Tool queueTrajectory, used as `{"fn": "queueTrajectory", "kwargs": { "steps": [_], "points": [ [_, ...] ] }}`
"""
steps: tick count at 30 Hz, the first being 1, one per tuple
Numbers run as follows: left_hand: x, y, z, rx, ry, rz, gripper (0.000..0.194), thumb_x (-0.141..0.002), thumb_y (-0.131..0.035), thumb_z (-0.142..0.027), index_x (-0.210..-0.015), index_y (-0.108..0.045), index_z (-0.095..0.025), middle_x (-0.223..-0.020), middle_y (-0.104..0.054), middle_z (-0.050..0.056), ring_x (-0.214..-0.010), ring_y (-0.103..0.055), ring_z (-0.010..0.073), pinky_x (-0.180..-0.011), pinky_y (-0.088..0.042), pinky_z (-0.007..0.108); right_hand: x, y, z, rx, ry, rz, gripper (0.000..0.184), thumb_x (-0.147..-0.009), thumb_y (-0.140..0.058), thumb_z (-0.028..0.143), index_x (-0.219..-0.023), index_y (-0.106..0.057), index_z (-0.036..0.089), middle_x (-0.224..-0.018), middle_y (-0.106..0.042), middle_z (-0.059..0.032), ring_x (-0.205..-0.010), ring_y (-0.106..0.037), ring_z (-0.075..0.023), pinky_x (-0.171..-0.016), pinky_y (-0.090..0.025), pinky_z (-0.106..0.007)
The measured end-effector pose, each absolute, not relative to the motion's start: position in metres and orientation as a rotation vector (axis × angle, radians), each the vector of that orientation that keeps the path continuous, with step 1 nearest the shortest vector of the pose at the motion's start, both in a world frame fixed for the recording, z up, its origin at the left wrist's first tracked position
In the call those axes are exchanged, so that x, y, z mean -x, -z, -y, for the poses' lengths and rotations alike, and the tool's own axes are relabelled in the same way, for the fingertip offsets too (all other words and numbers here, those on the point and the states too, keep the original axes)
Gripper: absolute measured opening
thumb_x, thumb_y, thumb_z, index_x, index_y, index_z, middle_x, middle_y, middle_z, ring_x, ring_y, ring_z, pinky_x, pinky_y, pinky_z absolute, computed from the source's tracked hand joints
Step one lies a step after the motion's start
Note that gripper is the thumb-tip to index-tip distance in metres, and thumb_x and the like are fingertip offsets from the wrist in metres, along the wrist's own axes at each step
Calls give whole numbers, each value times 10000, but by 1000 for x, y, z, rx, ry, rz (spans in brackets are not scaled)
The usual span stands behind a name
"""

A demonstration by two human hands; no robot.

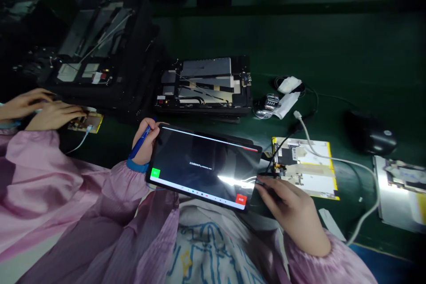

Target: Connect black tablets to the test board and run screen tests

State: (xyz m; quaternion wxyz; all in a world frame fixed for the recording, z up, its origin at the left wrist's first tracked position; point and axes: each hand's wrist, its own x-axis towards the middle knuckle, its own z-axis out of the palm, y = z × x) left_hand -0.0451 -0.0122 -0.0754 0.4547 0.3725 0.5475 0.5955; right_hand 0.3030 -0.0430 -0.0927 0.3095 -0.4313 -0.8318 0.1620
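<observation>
A tablet is held tilted in front of my body, its screen lit dark with a green box at lower left and a red box at lower right. My left hand grips its upper left corner and also has a blue pen tucked between the fingers. At the tablet's right edge, my right hand pinches a small dark cable plug against the side. Whether the plug is fully in, I cannot tell. A black cable runs to this area from behind.
Opened tablet bodies with bare inner parts lie stacked ahead, with a taller stack to the left. Right are a circuit board with battery, a white cable and a black mouse. A co-worker's hands work at far left.
</observation>
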Motion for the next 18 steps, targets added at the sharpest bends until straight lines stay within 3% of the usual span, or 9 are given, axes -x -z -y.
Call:
{"fn": "queueTrajectory", "kwargs": {
  "steps": [6, 12, 14, 16, 18],
  "points": [
    [46, 76, 15, -934, -1439, -1371, 260, -760, -654, -257, -806, -403, -211, -845, -671, 14, -679, -622, 145, -582, -450, 242, -297, 88, 44, 1187, -243, 2305, 173, -907, -511, 256, -887, -635, 137, -540, -589, 15, -433, -547, -109, -464, -420, -238],
    [45, 76, 14, -892, -1444, -1345, 276, -745, -663, -251, -792, -394, -215, -824, -672, 8, -700, -630, 156, -592, -454, 248, -301, 78, 46, 1412, -188, 2154, 178, -849, -572, 309, -809, -653, 156, -487, -560, 27, -385, -524, -110, -422, -384, -235],
    [46, 77, 14, -900, -1440, -1353, 261, -756, -653, -248, -796, -398, -214, -840, -675, 11, -703, -625, 151, -596, -447, 246, -306, 70, 37, 1572, -319, 1838, 202, -835, -603, 347, -879, -665, 159, -572, -633, -8, -456, -595, -134, -454, -437, -232],
    [47, 78, 15, -912, -1436, -1363, 247, -766, -642, -245, -799, -400, -212, -856, -675, 13, -702, -617, 144, -603, -442, 244, -306, 61, 24, 1598, -524, 1551, 353, -839, -605, 372, -1134, -607, 178, -826, -716, -82, -693, -697, -209, -579, -534, -290],
    [47, 81, 15, -907, -1444, -1371, 237, -767, -633, -243, -803, -401, -211, -852, -668, 10, -698, -609, 140, -605, -439, 244, -294, 50, 14, 1467, -687, 1522, 660, -844, -601, 371, -1427, -327, 227, -1180, -645, -150, -1036, -655, -274, -797, -553, -422]
  ]
}}
